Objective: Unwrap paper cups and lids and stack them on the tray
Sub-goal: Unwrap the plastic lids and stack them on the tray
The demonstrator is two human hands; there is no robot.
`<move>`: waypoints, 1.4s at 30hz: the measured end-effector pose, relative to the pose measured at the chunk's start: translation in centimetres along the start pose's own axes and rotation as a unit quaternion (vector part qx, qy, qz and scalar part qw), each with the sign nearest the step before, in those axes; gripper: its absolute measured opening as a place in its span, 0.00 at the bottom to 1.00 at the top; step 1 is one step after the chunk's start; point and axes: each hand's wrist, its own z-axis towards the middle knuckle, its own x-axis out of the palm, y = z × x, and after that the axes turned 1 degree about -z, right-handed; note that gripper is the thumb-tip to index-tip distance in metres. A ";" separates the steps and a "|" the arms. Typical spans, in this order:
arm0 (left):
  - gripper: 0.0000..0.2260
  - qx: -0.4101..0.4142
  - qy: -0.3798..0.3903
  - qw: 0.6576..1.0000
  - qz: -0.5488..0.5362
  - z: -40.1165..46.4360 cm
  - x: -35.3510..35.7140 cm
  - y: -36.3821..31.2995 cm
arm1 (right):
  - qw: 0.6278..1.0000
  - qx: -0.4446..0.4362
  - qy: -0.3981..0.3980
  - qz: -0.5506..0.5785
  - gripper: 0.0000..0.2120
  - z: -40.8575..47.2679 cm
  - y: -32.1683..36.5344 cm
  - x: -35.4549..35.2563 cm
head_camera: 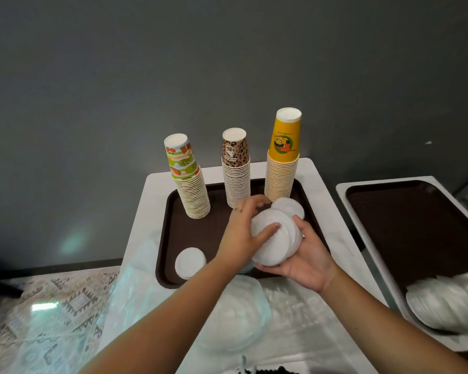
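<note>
A dark brown tray (195, 233) lies on a white table. Three upside-down cup stacks stand along its far side: a fruit-print stack (191, 184), a leopard-print stack (235, 174) and a yellow stack (283, 160). Over the tray's middle I hold a tilted stack of white lids (274, 241) between both hands. My left hand (243, 230) grips its top, thumb across the upper lid. My right hand (305, 255) cups it from below and the right. Another white lid pile (288, 206) sits just behind. A small white lid pile (190, 263) rests at the tray's near left.
Clear plastic wrapping (235, 319) with more lids lies on the table's near side. A second brown tray (422, 233) sits on a table to the right, holding a wrapped bundle of white lids (446, 303). A patterned floor (46, 319) shows at the left.
</note>
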 end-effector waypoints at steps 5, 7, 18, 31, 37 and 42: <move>0.22 0.026 0.045 0.998 0.026 0.7 2.6 -1.6 | 0.997 -0.060 -0.019 0.038 0.25 -0.1 1.3 -0.4; 0.32 0.018 0.087 0.995 0.035 0.9 3.2 -1.7 | 0.996 -0.073 -0.028 0.041 0.24 -0.5 1.9 -0.7; 0.34 -0.030 0.111 0.993 0.001 3.2 4.1 -2.1 | 0.993 -0.110 -0.030 -0.028 0.25 -1.1 3.8 -3.4; 0.32 -0.123 0.047 0.985 -0.109 7.9 5.3 -1.3 | 0.992 -0.117 -0.035 0.029 0.49 -0.5 5.8 -6.1; 0.35 -0.074 0.053 0.989 0.116 11.2 6.7 1.5 | 0.987 -0.137 -0.042 0.075 0.46 -1.3 7.5 -8.9; 0.38 -0.099 0.149 0.957 0.228 11.9 9.4 3.5 | 0.983 -0.144 -0.045 0.108 0.42 -1.8 8.1 -10.9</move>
